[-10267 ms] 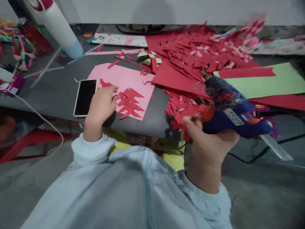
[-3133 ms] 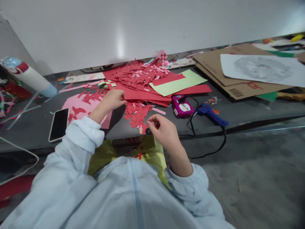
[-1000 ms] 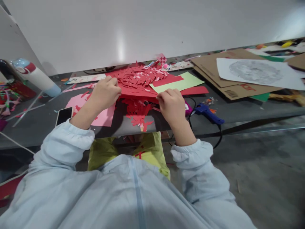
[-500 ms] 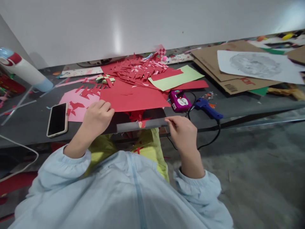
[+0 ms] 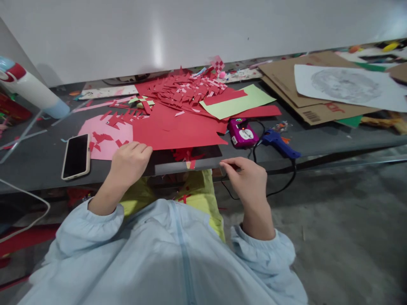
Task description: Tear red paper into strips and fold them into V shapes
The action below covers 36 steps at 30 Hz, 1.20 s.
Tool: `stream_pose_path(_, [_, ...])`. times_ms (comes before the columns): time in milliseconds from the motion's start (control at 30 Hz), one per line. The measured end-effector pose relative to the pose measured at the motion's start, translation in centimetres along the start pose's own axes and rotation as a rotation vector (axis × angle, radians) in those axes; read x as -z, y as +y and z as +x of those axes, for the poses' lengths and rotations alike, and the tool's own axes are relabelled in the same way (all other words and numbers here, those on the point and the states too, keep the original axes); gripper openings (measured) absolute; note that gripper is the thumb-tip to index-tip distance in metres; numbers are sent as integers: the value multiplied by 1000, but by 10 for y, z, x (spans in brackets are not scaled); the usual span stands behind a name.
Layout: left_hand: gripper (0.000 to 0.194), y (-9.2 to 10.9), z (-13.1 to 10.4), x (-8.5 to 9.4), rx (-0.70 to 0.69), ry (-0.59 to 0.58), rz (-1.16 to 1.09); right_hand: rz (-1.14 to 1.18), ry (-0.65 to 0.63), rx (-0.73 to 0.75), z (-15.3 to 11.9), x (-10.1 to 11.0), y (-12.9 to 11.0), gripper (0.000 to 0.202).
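Note:
My left hand (image 5: 132, 164) is closed over the near left corner of a red paper sheet (image 5: 181, 133), knuckles up. The sheet lies flat-looking on the dark table, its front edge close to me. To the right, my right hand (image 5: 246, 176) pinches with thumb and forefinger at the table's front edge; what is in the pinch is too small to make out. A grey strip (image 5: 171, 167) runs along that edge between the hands, ending near the right fingertips. Red paper scraps (image 5: 184, 154) lie just under the sheet's front edge.
A phone (image 5: 76, 156) and pink paper (image 5: 106, 137) lie at left, near a bottle (image 5: 34, 91). Red cut pieces (image 5: 187, 91) are heaped behind. At right are a purple box (image 5: 243, 133), a blue glue gun (image 5: 280, 143) with its cord, and cardboard (image 5: 318, 112) under a drawing (image 5: 346, 84).
My view has shifted slightly. The red sheet's right end has settled a little, and a notch shows at its right edge. Both hands keep nearly the same places.

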<state>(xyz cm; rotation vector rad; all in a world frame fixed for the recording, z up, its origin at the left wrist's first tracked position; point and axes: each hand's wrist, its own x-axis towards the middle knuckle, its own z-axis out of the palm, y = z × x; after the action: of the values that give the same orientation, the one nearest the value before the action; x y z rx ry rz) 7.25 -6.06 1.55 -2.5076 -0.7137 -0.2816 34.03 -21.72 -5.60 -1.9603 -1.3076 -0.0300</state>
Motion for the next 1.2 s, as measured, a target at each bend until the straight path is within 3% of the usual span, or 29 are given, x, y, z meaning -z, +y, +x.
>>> stream_pose_path(167, [34, -32, 45, 18, 279, -115, 10, 43, -3, -8, 3, 1, -7, 25])
stream_pose_path(367, [36, -76, 114, 51, 464, 1, -47, 95, 5, -28, 3, 4, -15, 26])
stream_pose_path(533, [41, -92, 134, 74, 495, 73, -37, 88, 38, -23, 0, 10, -16, 25])
stream_pose_path(800, [42, -92, 106, 115, 534, 77, 40, 86, 42, -28, -5, 9, -21, 24])
stream_pose_path(1200, [45, -77, 17, 142, 603, -88, 253, 83, -27, -81, 1, -3, -33, 20])
